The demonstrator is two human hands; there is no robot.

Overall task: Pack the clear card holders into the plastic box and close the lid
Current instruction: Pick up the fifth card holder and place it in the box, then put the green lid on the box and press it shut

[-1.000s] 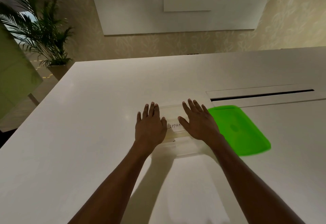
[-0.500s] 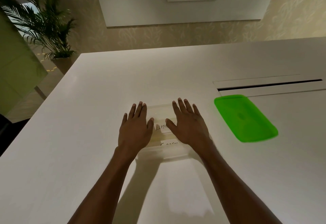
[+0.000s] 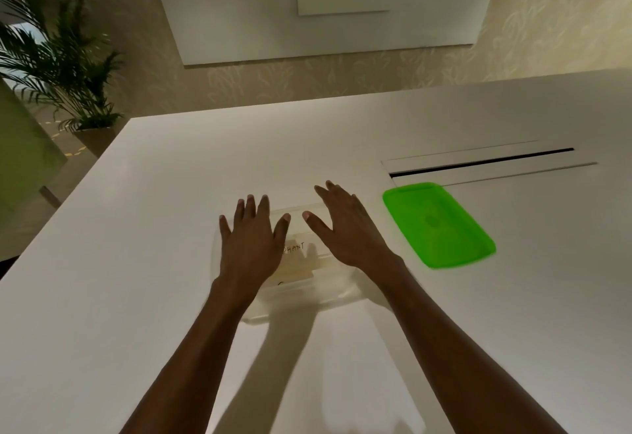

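A clear plastic box (image 3: 307, 291) sits on the white table (image 3: 136, 262) in front of me. Inside it lie clear card holders (image 3: 301, 256) with hand-written name cards. My left hand (image 3: 251, 245) lies flat over the box's left part, fingers spread. My right hand (image 3: 345, 228) hovers over the box's right part, fingers apart and slightly raised. The bright green lid (image 3: 436, 225) lies flat on the table to the right of the box, apart from both hands.
A long dark cable slot (image 3: 478, 161) runs across the table behind the green lid. A potted palm (image 3: 65, 67) stands on the floor past the table's far left corner. A patterned wall with white panels lies behind.
Both hands stay over the box. The right hand has lifted a little and its fingers have angled up. The view has shifted slightly.
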